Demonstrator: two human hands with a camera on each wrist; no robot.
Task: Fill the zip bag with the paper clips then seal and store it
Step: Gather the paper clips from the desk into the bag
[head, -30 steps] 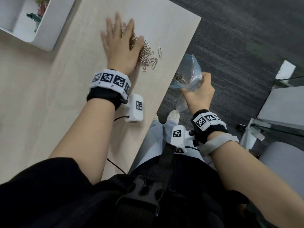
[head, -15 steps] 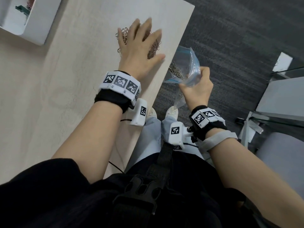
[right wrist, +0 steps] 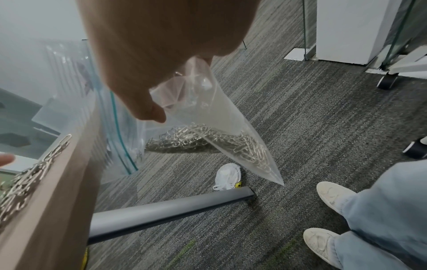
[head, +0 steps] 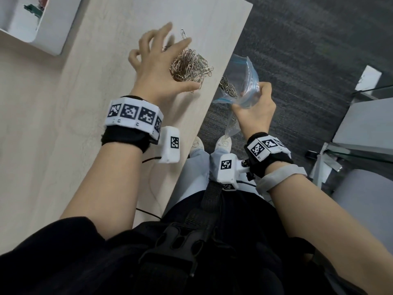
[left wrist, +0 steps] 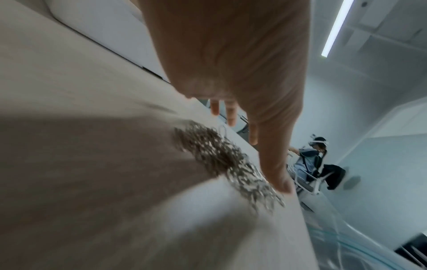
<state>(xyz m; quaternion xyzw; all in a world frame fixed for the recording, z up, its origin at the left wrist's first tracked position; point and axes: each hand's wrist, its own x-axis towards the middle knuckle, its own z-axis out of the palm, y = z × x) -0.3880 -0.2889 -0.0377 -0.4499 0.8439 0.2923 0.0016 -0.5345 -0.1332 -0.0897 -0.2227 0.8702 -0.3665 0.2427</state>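
A heap of silver paper clips lies on the light wooden table, close to its right edge. My left hand hovers over the heap's left side, fingers spread and holding nothing. In the left wrist view the thumb of the left hand reaches the paper clips. My right hand grips a clear zip bag just off the table edge, its mouth open toward the heap. The zip bag hangs from my right hand, with several clips at its bottom.
One stray clip lies beyond the heap. A white organiser box stands at the table's far left. Below are dark carpet, a grey table leg bar, a white mask and my shoes. Glass partitions stand to the right.
My left hand swept the clips rightward into a tight heap near the table edge, then lifted and spread its fingers. The right hand has kept the bag at the edge.
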